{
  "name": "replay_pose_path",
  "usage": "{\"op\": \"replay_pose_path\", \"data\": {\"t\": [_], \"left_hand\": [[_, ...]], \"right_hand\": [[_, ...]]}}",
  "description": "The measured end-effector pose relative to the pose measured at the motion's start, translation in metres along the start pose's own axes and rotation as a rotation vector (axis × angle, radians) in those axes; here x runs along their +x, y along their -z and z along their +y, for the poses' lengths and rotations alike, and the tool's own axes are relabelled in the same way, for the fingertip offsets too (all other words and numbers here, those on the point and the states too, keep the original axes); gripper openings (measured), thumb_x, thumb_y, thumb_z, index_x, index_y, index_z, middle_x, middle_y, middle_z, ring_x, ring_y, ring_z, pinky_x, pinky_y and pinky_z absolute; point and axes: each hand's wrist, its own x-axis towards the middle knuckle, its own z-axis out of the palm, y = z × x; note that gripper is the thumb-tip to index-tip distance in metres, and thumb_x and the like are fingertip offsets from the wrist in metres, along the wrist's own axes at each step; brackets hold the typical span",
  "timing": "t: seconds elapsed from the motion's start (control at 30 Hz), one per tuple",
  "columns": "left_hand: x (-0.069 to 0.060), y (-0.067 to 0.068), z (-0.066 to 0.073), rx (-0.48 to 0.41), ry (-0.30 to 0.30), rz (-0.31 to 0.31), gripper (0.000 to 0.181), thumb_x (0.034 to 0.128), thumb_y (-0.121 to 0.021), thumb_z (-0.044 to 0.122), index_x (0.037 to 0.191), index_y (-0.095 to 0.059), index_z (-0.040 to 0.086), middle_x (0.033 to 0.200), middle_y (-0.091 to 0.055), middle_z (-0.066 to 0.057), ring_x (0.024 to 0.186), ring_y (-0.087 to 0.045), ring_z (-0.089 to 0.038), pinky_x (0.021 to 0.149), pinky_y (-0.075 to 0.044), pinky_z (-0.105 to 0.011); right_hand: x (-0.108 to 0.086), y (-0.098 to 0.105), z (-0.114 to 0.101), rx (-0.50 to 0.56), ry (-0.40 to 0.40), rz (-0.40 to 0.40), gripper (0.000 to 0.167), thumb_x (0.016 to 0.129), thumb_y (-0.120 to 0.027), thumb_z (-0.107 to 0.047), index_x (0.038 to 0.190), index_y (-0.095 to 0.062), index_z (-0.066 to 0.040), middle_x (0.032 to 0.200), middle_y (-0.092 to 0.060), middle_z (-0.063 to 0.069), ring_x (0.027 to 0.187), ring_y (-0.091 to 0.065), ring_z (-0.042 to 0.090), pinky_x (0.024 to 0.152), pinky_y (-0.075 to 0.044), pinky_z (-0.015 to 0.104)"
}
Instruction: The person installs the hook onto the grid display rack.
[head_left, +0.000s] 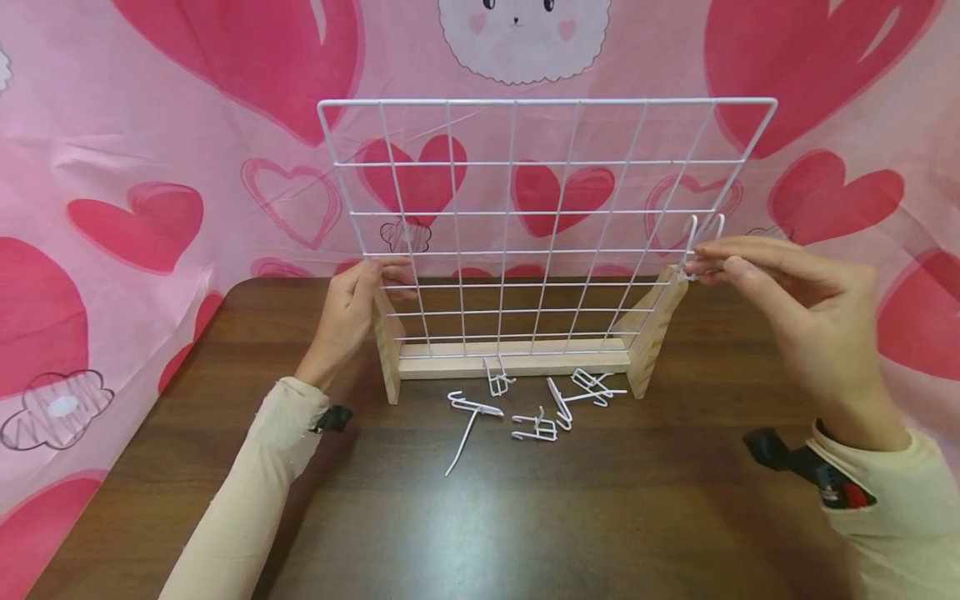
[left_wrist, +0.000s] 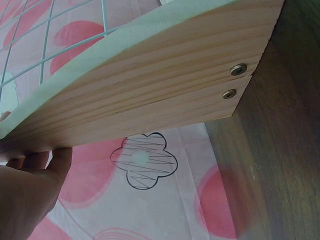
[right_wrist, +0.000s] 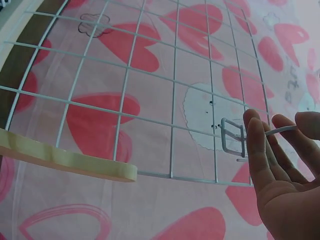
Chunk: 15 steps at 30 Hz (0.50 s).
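A white wire grid rack (head_left: 555, 212) stands tilted on the table between two pale wooden side pieces. My left hand (head_left: 348, 304) grips the upper end of the left wooden side (left_wrist: 150, 75), its fingers reaching behind. At the grid's right edge, my right hand (head_left: 817, 300) pinches a white wire hook (right_wrist: 223, 134) between fingers and thumb. The hook's square frame is close to the grid wires; whether it touches them I cannot tell. The top of the right wooden side (head_left: 651, 337) is just below that hand.
Several loose white hooks lie in front of the rack, among them a long-pronged hook (head_left: 474, 407) and a short hook (head_left: 551, 430). A wooden crossbar (head_left: 517, 367) joins the sides at the bottom. Behind the brown table (head_left: 480, 525) hangs a pink heart-patterned cloth (head_left: 187, 83).
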Motion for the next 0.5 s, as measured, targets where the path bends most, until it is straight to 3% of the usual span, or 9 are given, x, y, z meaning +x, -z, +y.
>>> {"op": "replay_pose_path", "data": {"t": [0.23,0.5], "left_hand": [[0.000,0.000,0.000,-0.006,0.009,0.001,0.038,0.1079,-0.034,0.009,0.123,-0.059,-0.015,0.106,-0.063,-0.038,0.085,-0.072,-0.017,0.080,-0.061,-0.031],[0.000,-0.001,0.002,-0.008,0.018,0.006,0.038,0.1080,-0.035,0.010,0.123,-0.059,-0.015,0.105,-0.065,-0.034,0.086,-0.072,-0.022,0.082,-0.061,-0.030]], "right_hand": [[0.006,0.004,-0.002,0.010,-0.003,0.030,0.024,0.088,-0.054,0.021,0.109,-0.055,0.031,0.108,-0.067,0.032,0.088,-0.072,0.031,0.091,-0.058,0.030],[0.018,0.000,-0.005,0.092,0.020,0.054,0.023,0.087,-0.054,0.023,0.107,-0.053,0.034,0.108,-0.065,0.036,0.095,-0.070,0.036,0.087,-0.059,0.038]]}}
